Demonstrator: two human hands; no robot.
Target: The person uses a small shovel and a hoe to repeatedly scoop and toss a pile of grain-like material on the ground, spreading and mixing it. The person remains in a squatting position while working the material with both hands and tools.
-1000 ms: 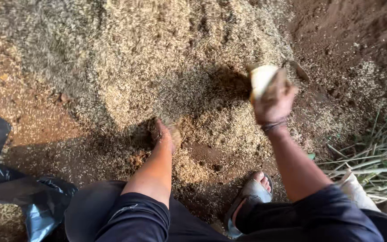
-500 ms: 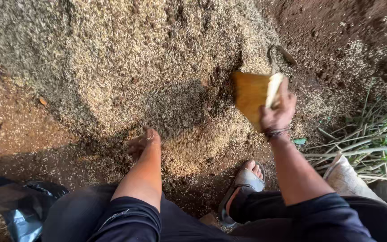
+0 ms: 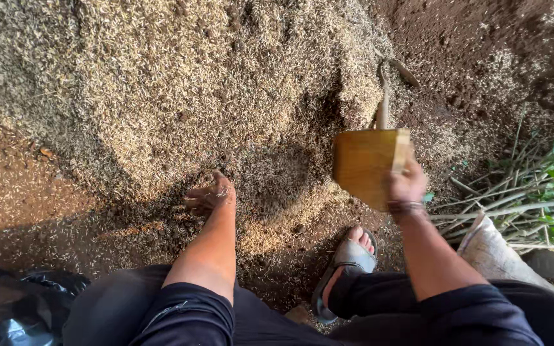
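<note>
Head view: a crouching person's right hand (image 3: 407, 186) is clamped on a square yellow-brown wooden scoop box (image 3: 365, 165), held above the near right edge of a broad heap of pale grain husks (image 3: 181, 90); the left hand (image 3: 209, 195), fingers spread, rests on the husks; tipped carelessly, the box could spill onto the grey-sandalled foot (image 3: 349, 256); a crumpled black plastic bag (image 3: 20, 307) lies near left.

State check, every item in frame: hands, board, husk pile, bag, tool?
left hand: open, fingers spread, resting on the husks
right hand: shut on wooden board
wooden board: lifted, clear of the pile
husk pile: loose, heaped
black bag: crumpled, open
tool handle: lying on the pile
</note>
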